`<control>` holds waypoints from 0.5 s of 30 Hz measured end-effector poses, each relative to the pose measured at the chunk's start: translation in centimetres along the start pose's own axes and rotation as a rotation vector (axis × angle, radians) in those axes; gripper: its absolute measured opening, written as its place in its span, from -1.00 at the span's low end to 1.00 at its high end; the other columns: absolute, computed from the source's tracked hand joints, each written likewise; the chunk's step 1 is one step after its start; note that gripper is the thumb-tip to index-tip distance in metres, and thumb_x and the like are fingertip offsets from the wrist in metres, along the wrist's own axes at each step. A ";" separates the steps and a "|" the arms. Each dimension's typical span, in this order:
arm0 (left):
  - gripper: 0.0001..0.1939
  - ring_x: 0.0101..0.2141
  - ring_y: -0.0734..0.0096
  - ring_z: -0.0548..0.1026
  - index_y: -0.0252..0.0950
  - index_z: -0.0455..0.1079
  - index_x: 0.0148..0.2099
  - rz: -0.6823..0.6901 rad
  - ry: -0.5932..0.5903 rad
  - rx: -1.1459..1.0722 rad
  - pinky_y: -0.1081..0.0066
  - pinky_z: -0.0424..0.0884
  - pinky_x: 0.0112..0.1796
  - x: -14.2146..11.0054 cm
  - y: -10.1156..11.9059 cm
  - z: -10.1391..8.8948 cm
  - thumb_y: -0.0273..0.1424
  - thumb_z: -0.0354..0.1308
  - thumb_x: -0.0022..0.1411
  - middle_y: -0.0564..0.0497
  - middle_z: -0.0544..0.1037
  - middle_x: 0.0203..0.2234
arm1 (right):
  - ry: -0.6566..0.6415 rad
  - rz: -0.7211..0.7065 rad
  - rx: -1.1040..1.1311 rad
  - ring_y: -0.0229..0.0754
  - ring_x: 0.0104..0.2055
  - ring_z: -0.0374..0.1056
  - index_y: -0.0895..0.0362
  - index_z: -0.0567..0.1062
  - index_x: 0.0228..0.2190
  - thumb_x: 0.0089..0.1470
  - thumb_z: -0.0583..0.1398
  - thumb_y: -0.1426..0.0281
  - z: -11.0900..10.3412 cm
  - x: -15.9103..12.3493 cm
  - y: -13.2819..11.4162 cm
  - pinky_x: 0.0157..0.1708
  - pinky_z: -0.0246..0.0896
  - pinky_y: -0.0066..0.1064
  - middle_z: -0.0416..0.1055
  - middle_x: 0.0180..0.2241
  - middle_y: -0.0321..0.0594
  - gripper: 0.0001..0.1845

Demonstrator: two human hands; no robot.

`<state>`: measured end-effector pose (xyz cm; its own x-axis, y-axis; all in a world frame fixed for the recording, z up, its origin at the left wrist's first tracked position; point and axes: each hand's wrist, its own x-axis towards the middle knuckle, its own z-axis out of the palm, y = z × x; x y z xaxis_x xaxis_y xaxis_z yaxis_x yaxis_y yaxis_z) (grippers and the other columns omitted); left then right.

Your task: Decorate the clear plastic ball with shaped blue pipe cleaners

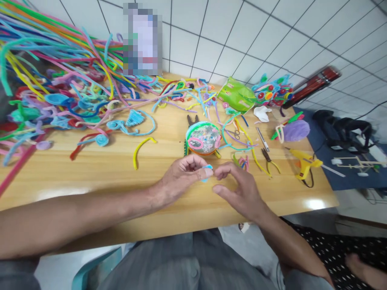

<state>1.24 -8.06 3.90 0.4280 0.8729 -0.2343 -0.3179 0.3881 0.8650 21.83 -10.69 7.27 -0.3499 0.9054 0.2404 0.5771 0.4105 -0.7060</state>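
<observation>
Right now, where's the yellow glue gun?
In the head view, the yellow glue gun lies toward the right end of the table, just right of the small pliers and below the fuzzy purple piece.

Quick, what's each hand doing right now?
Left hand: closed, pinching a small blue piece.
Right hand: open, thumb and fingers apart, nothing seen in it.

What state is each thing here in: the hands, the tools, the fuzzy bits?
Left hand: pinching the blue piece
Right hand: open, thumb and fingers apart
Blue piece: held, partly hidden by fingers
Glue gun: lying on its side
Yellow-handled pliers: lying down, handles spread
Utility knife: lying down, blade too small to judge
Yellow fuzzy stem: bent, lying on the table
</observation>
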 end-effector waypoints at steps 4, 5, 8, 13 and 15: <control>-0.62 -0.31 0.44 0.46 -0.29 0.51 -0.29 0.017 -0.018 -0.057 0.38 0.37 -0.20 -0.4 0.6 0.1 -0.11 0.51 0.11 0.07 0.55 -0.39 | -0.017 0.011 0.019 -0.24 -0.38 0.42 0.04 0.46 -0.35 0.15 0.33 0.38 1.6 1.1 -0.5 -0.30 0.32 -0.40 0.52 -0.41 -0.34 -0.88; -0.62 -0.32 0.44 0.45 -0.29 0.50 -0.31 0.026 -0.014 -0.057 0.38 0.36 -0.19 -0.4 0.7 0.1 -0.09 0.47 0.16 0.07 0.54 -0.41 | -0.029 0.038 0.039 -0.26 -0.41 0.38 0.05 0.45 -0.40 0.16 0.30 0.39 1.7 1.4 -0.5 -0.33 0.29 -0.41 0.49 -0.45 -0.36 -0.87; -0.57 -0.37 0.47 0.37 -0.30 0.50 -0.34 0.087 0.024 -0.021 0.40 0.31 -0.26 -0.3 1.0 -0.1 0.00 0.33 0.28 0.07 0.49 -0.45 | -0.087 0.156 0.143 -0.30 -0.47 0.28 0.07 0.40 -0.49 0.16 0.24 0.40 1.7 2.3 -0.2 -0.40 0.20 -0.43 0.37 -0.53 -0.41 -0.81; -0.58 -0.39 0.47 0.39 -0.30 0.53 -0.25 0.099 -0.007 0.077 0.41 0.31 -0.30 0.4 1.6 -0.6 -0.05 0.50 0.11 0.08 0.53 -0.43 | -0.204 0.298 0.278 -0.30 -0.46 0.25 0.09 0.42 -0.48 0.11 0.25 0.37 1.2 2.9 0.1 -0.42 0.18 -0.43 0.35 -0.52 -0.40 -0.84; -0.58 -0.44 0.51 0.35 -0.31 0.51 -0.33 0.102 -0.016 0.085 0.43 0.30 -0.33 0.7 1.7 -0.8 -0.07 0.51 0.09 0.10 0.50 -0.49 | -0.239 0.319 0.306 -0.30 -0.44 0.26 0.09 0.44 -0.46 0.12 0.26 0.34 1.2 3.1 0.2 -0.41 0.19 -0.44 0.36 -0.51 -0.39 -0.85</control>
<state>0.32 -6.61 4.84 0.4106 0.9015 -0.1364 -0.2881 0.2702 0.9187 20.04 -7.96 7.08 -0.3711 0.9159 -0.1530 0.4528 0.0346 -0.8910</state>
